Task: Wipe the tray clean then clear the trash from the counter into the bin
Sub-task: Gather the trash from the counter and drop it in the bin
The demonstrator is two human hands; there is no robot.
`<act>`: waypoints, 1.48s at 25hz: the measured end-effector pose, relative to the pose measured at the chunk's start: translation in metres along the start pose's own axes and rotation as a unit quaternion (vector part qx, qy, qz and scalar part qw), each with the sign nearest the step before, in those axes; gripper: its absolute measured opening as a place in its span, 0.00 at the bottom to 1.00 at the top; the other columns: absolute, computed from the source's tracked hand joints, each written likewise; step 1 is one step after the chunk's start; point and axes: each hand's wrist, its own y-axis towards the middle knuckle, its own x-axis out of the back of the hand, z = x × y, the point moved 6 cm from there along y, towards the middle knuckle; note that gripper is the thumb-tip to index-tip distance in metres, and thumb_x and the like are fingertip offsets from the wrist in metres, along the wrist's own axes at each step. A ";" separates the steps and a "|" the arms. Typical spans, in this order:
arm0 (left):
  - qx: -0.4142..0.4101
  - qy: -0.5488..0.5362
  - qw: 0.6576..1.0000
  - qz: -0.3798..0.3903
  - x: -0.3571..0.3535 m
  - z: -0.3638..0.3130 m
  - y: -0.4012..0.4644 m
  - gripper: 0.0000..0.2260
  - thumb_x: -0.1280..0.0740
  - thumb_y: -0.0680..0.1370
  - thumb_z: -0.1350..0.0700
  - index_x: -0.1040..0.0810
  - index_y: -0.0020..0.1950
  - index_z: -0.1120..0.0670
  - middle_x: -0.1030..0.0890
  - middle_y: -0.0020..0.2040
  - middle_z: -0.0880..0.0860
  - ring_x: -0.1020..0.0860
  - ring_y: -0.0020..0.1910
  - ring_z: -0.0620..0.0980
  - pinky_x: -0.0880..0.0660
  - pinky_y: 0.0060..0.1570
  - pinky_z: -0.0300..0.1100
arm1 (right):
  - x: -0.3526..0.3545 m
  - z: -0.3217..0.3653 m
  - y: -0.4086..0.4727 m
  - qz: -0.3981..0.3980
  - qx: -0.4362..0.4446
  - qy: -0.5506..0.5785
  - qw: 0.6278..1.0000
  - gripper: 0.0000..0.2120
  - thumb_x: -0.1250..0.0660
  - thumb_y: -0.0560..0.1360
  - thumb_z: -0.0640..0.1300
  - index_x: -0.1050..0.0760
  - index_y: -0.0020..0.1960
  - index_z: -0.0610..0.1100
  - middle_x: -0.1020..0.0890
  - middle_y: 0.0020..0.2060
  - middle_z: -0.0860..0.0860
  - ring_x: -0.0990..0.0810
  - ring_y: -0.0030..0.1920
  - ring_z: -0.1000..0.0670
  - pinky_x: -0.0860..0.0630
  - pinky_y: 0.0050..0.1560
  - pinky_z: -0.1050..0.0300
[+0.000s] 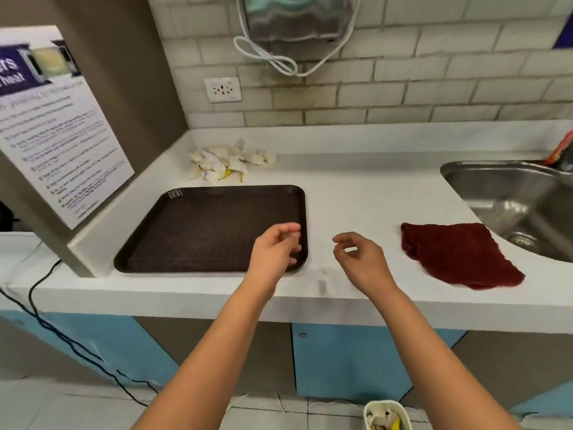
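A dark brown tray lies flat on the white counter. Behind it sits a heap of crumpled white paper trash. A dark red cloth lies on the counter to the right, next to the sink. My left hand hovers over the tray's near right corner, fingers loosely curled, holding nothing. My right hand hangs over the bare counter between tray and cloth, fingers loosely curled and empty. A small white bin with trash in it stands on the floor below.
A steel sink is set into the counter at the right. A printed notice board leans at the left. A hand dryer with a looped cable hangs on the tiled wall above a socket. Black cables run down the left side.
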 end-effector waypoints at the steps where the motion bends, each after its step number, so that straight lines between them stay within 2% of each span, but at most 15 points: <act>1: 0.002 -0.003 1.000 -0.016 0.021 -0.002 0.013 0.08 0.38 0.79 0.60 0.23 0.50 0.49 0.22 0.45 0.48 0.23 0.43 0.44 0.25 0.40 0.36 | -0.016 0.008 0.011 -0.002 0.003 0.001 1.000 0.08 0.37 0.75 0.38 0.23 0.51 0.46 0.22 0.42 0.54 0.24 0.34 0.55 0.32 0.31 0.75; 5: 0.021 0.008 0.998 -0.055 0.092 -0.007 0.065 0.08 0.38 0.79 0.60 0.23 0.53 0.51 0.22 0.44 0.48 0.23 0.42 0.43 0.26 0.39 0.35 | -0.077 0.037 0.049 -0.008 -0.008 0.007 1.000 0.09 0.37 0.75 0.38 0.22 0.52 0.46 0.22 0.43 0.52 0.23 0.38 0.55 0.31 0.42 0.68; 9: 0.007 0.029 0.997 -0.069 0.156 -0.021 0.122 0.09 0.38 0.78 0.61 0.23 0.54 0.51 0.22 0.44 0.47 0.23 0.43 0.43 0.26 0.39 0.35 | -0.131 0.066 0.092 -0.008 -0.011 -0.022 1.000 0.09 0.36 0.75 0.38 0.23 0.53 0.46 0.22 0.45 0.51 0.25 0.40 0.59 0.33 0.39 0.75; 15: -0.010 0.076 0.994 -0.073 0.208 -0.019 0.197 0.09 0.37 0.77 0.62 0.23 0.49 0.49 0.23 0.43 0.47 0.24 0.41 0.42 0.28 0.40 0.34 | -0.169 0.076 0.141 -0.027 -0.023 -0.033 0.999 0.09 0.35 0.74 0.38 0.23 0.52 0.46 0.22 0.44 0.51 0.26 0.38 0.59 0.33 0.39 0.73; 19: -0.017 0.150 0.985 -0.085 0.219 -0.012 0.237 0.08 0.37 0.77 0.62 0.23 0.51 0.51 0.22 0.46 0.47 0.25 0.41 0.40 0.31 0.38 0.28 | -0.181 0.068 0.176 -0.014 -0.028 -0.055 0.998 0.08 0.35 0.74 0.37 0.23 0.52 0.45 0.22 0.44 0.51 0.27 0.37 0.59 0.32 0.39 0.72; 22: -0.019 0.211 0.973 -0.087 0.223 -0.004 0.268 0.09 0.37 0.77 0.61 0.22 0.54 0.52 0.21 0.51 0.52 0.25 0.41 0.43 0.31 0.41 0.31 | -0.196 0.063 0.212 0.011 -0.033 -0.065 0.997 0.08 0.36 0.73 0.37 0.23 0.50 0.45 0.22 0.45 0.50 0.26 0.38 0.58 0.31 0.41 0.69; 25: -0.022 0.277 0.957 -0.076 0.221 0.002 0.304 0.11 0.37 0.77 0.60 0.22 0.58 0.52 0.24 0.61 0.53 0.24 0.51 0.47 0.32 0.51 0.33 | -0.211 0.063 0.252 0.038 -0.022 -0.081 0.996 0.08 0.37 0.74 0.37 0.23 0.48 0.47 0.21 0.46 0.49 0.25 0.39 0.55 0.31 0.41 0.67; 27: -0.021 0.318 0.946 -0.058 0.217 0.007 0.328 0.13 0.38 0.77 0.60 0.24 0.61 0.52 0.29 0.66 0.52 0.27 0.61 0.48 0.35 0.54 0.31 | -0.220 0.063 0.276 0.047 -0.014 -0.097 0.994 0.07 0.37 0.75 0.38 0.22 0.50 0.46 0.21 0.48 0.49 0.24 0.39 0.56 0.30 0.40 0.65; 29: -0.017 0.357 0.933 -0.031 0.212 0.015 0.351 0.15 0.38 0.77 0.60 0.25 0.63 0.51 0.32 0.69 0.52 0.30 0.66 0.49 0.37 0.59 0.31 | -0.232 0.062 0.296 0.055 -0.009 -0.098 0.994 0.08 0.37 0.74 0.37 0.22 0.50 0.44 0.21 0.50 0.49 0.25 0.40 0.54 0.31 0.42 0.65; 32: -0.001 0.401 0.916 -0.018 0.212 0.027 0.383 0.18 0.40 0.77 0.61 0.27 0.66 0.49 0.36 0.71 0.51 0.34 0.69 0.50 0.39 0.67 0.35 | -0.258 0.063 0.329 0.082 0.027 -0.123 0.989 0.12 0.40 0.74 0.32 0.22 0.49 0.43 0.22 0.54 0.46 0.24 0.46 0.51 0.32 0.42 0.72; 34: 0.007 0.437 0.899 -0.022 0.214 0.034 0.397 0.19 0.39 0.77 0.58 0.29 0.68 0.48 0.37 0.72 0.51 0.35 0.69 0.51 0.36 0.69 0.41 | -0.276 0.064 0.352 0.110 0.056 -0.157 0.980 0.17 0.44 0.72 0.28 0.22 0.54 0.41 0.25 0.61 0.44 0.25 0.58 0.47 0.35 0.53 0.73; 37: 0.010 0.494 0.869 -0.030 0.212 0.040 0.406 0.20 0.36 0.75 0.50 0.29 0.67 0.47 0.37 0.71 0.49 0.34 0.68 0.51 0.31 0.64 0.45 | -0.303 0.068 0.376 0.166 0.090 -0.222 0.957 0.25 0.44 0.76 0.33 0.35 0.70 0.48 0.41 0.74 0.47 0.39 0.72 0.45 0.40 0.69 0.60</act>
